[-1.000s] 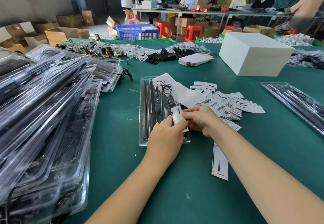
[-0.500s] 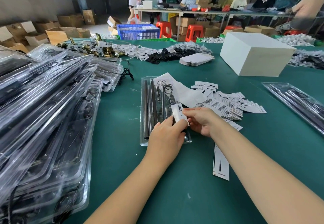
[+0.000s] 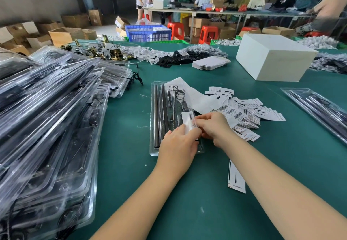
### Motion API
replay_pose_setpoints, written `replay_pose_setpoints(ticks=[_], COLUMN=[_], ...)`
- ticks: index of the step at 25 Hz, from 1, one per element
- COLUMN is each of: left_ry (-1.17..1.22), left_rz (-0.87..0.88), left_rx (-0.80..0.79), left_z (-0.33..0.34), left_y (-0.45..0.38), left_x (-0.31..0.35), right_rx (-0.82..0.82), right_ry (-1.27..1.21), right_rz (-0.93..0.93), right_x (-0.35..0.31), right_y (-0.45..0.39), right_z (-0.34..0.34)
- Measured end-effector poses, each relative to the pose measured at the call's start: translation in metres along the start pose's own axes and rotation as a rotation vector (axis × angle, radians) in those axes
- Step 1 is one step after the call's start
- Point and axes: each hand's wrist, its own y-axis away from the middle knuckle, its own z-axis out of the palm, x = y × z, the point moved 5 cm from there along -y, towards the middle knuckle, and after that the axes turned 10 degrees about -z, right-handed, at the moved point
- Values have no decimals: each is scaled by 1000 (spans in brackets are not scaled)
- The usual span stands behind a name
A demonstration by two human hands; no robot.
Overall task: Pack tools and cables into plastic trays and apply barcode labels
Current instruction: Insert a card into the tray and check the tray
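A clear plastic tray (image 3: pixel 154 119) lies in front of me on the green table, holding dark metal rods and a coiled black cable (image 3: pixel 176 91). Over its near right part both hands hold one small white label (image 3: pixel 188 120). My left hand (image 3: pixel 178 144) pinches the label's lower end. My right hand (image 3: pixel 213 126) pinches its right edge with curled fingers. A loose heap of barcode labels (image 3: pixel 247 113) lies just right of the tray. A single long label (image 3: pixel 236 178) rests on the table beside my right forearm.
A tall stack of filled clear trays (image 3: pixel 48 127) covers the left side. Another filled tray (image 3: pixel 319 106) lies at the far right. A white box (image 3: pixel 272 57), flat cartons (image 3: pixel 211 63), black parts and brass hardware (image 3: pixel 105 51) sit further back. People work at a distant table.
Both hands have lifted the small label slightly higher over the tray and my right hand has closed in on its edge. The tray has not moved.
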Motion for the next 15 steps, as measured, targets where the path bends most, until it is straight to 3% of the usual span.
replay_pose_setpoints(ticks=[8,15], left_ry=[-51,-81], left_rz=[16,22], left_rx=[9,-48], left_z=[-2,2], left_y=[1,1], left_x=[3,1], right_rx=[42,61], right_ry=[275,259], right_rz=[-241,-274], right_x=[-6,0], right_y=[7,9], right_z=[-3,2])
